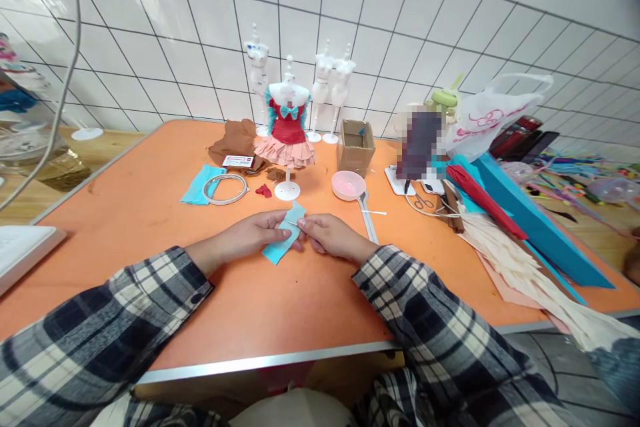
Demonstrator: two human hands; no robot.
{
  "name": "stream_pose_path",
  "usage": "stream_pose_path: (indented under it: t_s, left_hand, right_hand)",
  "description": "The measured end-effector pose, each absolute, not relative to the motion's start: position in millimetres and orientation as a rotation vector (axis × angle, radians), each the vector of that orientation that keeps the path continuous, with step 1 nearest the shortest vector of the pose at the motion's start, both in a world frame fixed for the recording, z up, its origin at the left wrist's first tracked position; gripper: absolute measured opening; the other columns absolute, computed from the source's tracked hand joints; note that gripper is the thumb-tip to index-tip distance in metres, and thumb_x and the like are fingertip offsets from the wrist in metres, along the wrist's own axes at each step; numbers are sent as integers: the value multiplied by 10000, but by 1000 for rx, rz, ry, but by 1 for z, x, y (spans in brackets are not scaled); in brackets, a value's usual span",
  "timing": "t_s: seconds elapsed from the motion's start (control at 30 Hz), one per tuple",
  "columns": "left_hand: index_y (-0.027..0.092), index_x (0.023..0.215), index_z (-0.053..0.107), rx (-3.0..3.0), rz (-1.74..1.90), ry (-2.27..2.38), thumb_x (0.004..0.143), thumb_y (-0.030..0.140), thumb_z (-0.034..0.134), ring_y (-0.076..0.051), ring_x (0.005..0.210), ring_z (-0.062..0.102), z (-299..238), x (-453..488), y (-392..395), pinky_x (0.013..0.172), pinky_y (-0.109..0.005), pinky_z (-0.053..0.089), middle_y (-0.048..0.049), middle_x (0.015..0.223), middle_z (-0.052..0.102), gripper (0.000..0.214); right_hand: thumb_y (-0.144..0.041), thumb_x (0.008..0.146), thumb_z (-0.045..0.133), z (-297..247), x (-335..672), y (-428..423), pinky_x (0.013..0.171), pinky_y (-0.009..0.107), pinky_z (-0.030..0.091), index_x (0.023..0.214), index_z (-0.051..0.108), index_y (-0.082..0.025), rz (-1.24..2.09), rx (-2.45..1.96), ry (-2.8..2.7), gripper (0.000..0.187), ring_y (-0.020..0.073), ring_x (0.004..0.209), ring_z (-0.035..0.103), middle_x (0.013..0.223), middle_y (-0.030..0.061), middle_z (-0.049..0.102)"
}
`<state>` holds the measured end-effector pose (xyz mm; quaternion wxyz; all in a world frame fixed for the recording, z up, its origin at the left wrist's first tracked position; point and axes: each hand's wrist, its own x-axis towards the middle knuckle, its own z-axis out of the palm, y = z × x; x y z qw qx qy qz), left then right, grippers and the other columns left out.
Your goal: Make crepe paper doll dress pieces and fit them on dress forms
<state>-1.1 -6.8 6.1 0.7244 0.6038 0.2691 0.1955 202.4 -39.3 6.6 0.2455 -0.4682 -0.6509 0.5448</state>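
My left hand [260, 233] is closed on a turquoise strip [280, 250], thin like crepe paper, with the thumb across its middle. From the other side my right hand [327, 235] pinches a thin pale stick [291, 221], whose tip lies over the strip; its exact kind is too small to make out. Both hands are just above the orange table [240, 320]. Behind them a small white dress form [289, 90] stands upright, wearing a red bodice [287, 128] with turquoise bow and shoulder ruffles, and a pink ruffled skirt [286, 152].
Left of the form lie a turquoise piece [193, 188], a pale ring [225, 201] and brown material [233, 140]. To the right are a pink bowl [349, 185], a cardboard box [356, 153], scissors [423, 203] and rolled coloured sheets [487, 203]. Several bare dress forms line the tiled wall.
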Motion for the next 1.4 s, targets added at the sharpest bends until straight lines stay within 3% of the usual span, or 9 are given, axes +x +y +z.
stream_pose_path:
  t_s: [0.43, 0.93, 1.4]
  left_hand:
    - [186, 1216, 607, 1354, 445, 590, 803, 352, 725, -247, 933, 710, 9, 0, -9, 863, -354, 523, -113, 1091, 717, 460]
    - [185, 1164, 616, 1365, 440, 619, 835, 345, 683, -228, 915, 709, 3, -2, -6, 842, -349, 540, -119, 1137, 702, 372]
    - [186, 1155, 585, 1445, 413, 619, 854, 401, 655, -247, 977, 696, 7, 0, -11, 890, -368, 510, -107, 1078, 718, 376]
  right_hand:
    - [-421, 987, 376, 10, 201, -39, 449, 201, 267, 738, 536, -161, 1425, -1266, -1859, 394, 69, 416, 306, 464, -81, 376]
    - [-423, 994, 371, 12, 200, -41, 388, 191, 239, 757, 511, -172, 1564, -1305, -1669, 373, 66, 359, 280, 423, -89, 372]
    - [-494, 973, 372, 10, 202, -40, 445, 200, 258, 748, 544, -161, 1432, -1270, -1886, 437, 69, 423, 308, 473, -74, 375]
